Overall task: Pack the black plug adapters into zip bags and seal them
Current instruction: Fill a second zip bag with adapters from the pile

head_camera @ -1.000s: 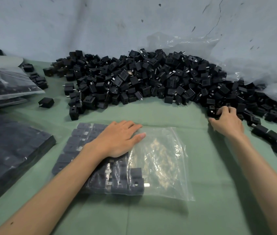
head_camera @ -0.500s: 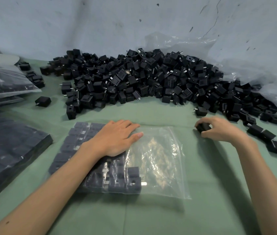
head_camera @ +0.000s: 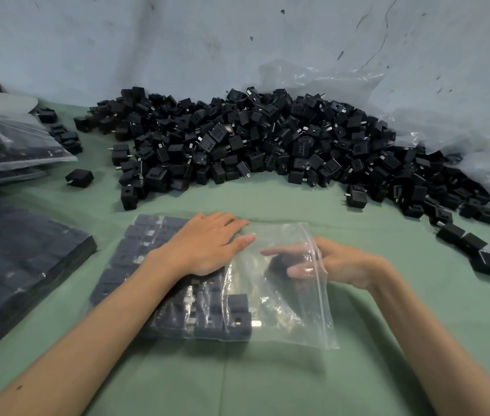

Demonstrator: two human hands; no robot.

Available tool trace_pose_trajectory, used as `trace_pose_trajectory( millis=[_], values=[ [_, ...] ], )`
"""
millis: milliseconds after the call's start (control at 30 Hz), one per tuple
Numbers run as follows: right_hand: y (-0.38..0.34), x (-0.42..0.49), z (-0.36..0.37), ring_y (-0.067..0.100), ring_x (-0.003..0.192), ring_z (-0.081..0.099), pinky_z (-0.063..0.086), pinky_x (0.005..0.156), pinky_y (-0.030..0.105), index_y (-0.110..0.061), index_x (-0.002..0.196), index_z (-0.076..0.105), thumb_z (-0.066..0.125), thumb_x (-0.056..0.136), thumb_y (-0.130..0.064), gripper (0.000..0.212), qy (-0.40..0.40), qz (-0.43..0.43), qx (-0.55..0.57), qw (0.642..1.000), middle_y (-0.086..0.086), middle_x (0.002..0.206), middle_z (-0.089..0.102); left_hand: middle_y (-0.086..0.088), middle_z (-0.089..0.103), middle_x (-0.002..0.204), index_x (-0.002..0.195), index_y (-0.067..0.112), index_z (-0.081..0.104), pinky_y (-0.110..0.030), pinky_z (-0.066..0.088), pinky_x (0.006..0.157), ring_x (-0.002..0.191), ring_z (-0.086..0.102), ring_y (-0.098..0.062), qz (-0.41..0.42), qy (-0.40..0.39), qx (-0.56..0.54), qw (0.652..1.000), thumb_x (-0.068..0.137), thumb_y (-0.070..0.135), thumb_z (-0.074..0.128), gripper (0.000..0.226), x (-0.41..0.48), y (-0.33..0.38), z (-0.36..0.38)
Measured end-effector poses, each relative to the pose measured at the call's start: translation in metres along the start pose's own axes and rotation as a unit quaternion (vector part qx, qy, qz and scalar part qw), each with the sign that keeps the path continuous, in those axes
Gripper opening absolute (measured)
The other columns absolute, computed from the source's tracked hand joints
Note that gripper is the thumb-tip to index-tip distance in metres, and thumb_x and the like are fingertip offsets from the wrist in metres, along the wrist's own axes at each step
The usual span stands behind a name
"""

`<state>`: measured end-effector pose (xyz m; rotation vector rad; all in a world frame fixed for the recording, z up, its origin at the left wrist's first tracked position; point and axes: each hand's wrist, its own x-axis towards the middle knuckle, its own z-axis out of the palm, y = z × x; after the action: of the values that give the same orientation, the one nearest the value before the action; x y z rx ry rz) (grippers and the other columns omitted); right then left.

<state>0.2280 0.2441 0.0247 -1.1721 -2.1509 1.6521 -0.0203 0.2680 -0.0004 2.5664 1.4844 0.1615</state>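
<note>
We see the zip bag [head_camera: 282, 295] lying flat on the green cloth [head_camera: 267, 385], long axis running left to right, mouth pointing right. Our left hand [head_camera: 207, 247] rests flat, fingers spread, on the adapters packed in the bag's left half. Our right hand [head_camera: 337, 262] reaches into the mouth, fingers closed on 1 dark adapter [head_camera: 278, 262] seen blurred through the plastic. The loose pile of adapters [head_camera: 267, 145] lies beyond, near the wall
</note>
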Motion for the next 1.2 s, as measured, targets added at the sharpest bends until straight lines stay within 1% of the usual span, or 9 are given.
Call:
trace_pose_trajectory(
  millis=[133,300,433,567,700,867,1000,1100,1200],
  values=[
    [-0.002,0.021,0.026,-0.002,0.089,0.062,0.049,0.08,0.021,-0.022,0.109,0.066,0.057,0.094,-0.027,0.019,0.03,-0.045,-0.038,0.998,-0.017,0.099,0.066,0.006,0.039,0.146,0.148,0.027,0.028,-0.032,0.025,0.102,0.131,0.034,-0.009,0.001,-0.001,-0.001,1.0,0.074,0.073,-0.01,0.094,0.0,0.001,-0.001],
    [-0.005,0.041,0.049,-0.001,0.081,0.065,0.052,0.086,0.027,-0.045,0.09,0.065,0.068,0.085,-0.029,0.018,0.09,-0.075,-0.043,0.992,-0.029,0.085,0.067,0.006,0.039,0.146,0.149,0.027,0.027,-0.032,0.026,0.103,0.132,0.034,-0.009,0.002,0.0,-0.004,1.0,0.074,0.072,-0.01,0.095,-0.001,0.002,-0.002],
    [-0.003,0.038,0.05,0.014,0.092,0.07,0.054,0.082,0.023,-0.034,0.111,0.067,0.068,0.086,-0.03,0.026,0.045,-0.06,0.003,0.997,-0.006,0.108,0.071,0.007,0.038,0.146,0.15,0.028,0.025,-0.032,0.026,0.102,0.132,0.033,-0.009,0.002,-0.001,-0.002,1.0,0.075,0.072,-0.01,0.094,0.0,0.001,-0.002],
    [-0.002,0.035,0.048,0.012,0.089,0.07,0.055,0.08,0.027,-0.019,0.112,0.067,0.065,0.088,-0.013,0.025,0.038,-0.05,0.076,0.995,-0.011,0.095,0.073,0.007,0.038,0.147,0.15,0.028,0.024,-0.033,0.026,0.103,0.132,0.033,-0.009,0.002,-0.001,0.0,1.0,0.075,0.072,-0.01,0.093,-0.001,0.001,-0.001],
    [-0.004,0.037,0.049,0.021,0.092,0.07,0.057,0.082,0.04,-0.023,0.111,0.067,0.065,0.088,-0.011,0.026,0.036,-0.052,0.063,0.996,-0.01,0.102,0.072,0.007,0.038,0.147,0.15,0.027,0.025,-0.033,0.026,0.104,0.133,0.033,-0.009,0.001,-0.003,0.0,1.0,0.075,0.071,-0.009,0.093,-0.001,0.002,-0.002],
    [-0.005,0.009,0.0,0.013,0.11,0.063,0.052,0.079,0.017,-0.043,0.131,0.046,0.062,0.089,-0.01,0.055,-0.107,0.019,0.026,0.994,-0.017,0.133,0.056,0.008,0.038,0.147,0.149,0.027,0.026,-0.033,0.026,0.104,0.133,0.032,-0.009,-0.006,-0.011,-0.011,1.0,0.074,0.072,-0.008,0.094,-0.002,0.002,-0.004],
    [0.004,-0.002,-0.061,0.004,0.073,0.067,0.041,0.055,0.014,-0.036,0.098,0.074,0.066,0.087,-0.015,0.025,0.127,0.056,-0.078,0.987,-0.008,0.098,0.074,0.007,0.038,0.147,0.149,0.027,0.026,-0.034,0.025,0.106,0.134,0.031,-0.009,-0.01,-0.016,-0.013,1.0,0.076,0.071,-0.007,0.092,-0.002,0.003,-0.005],
    [0.032,0.019,-0.094,0.016,0.101,0.06,0.044,0.082,0.029,-0.025,0.108,0.07,0.064,0.087,-0.024,0.022,0.487,0.106,-0.156,0.853,0.008,0.117,0.066,0.008,0.034,0.151,0.15,0.028,0.025,-0.035,0.022,0.11,0.137,0.028,-0.009,-0.012,-0.029,-0.026,0.999,0.081,0.066,-0.003,0.084,-0.002,0.003,-0.006],
    [0.058,0.028,-0.105,0.036,0.131,0.031,0.029,0.108,0.042,-0.022,0.134,0.052,0.058,0.09,-0.036,0.046,0.479,0.24,-0.29,0.793,0.014,0.146,0.038,0.011,0.031,0.153,0.15,0.031,0.026,-0.034,0.014,0.115,0.141,0.022,-0.007,-0.031,-0.013,-0.133,0.991,0.089,0.062,0.002,0.073,-0.002,0.002,-0.008]
  ],
)
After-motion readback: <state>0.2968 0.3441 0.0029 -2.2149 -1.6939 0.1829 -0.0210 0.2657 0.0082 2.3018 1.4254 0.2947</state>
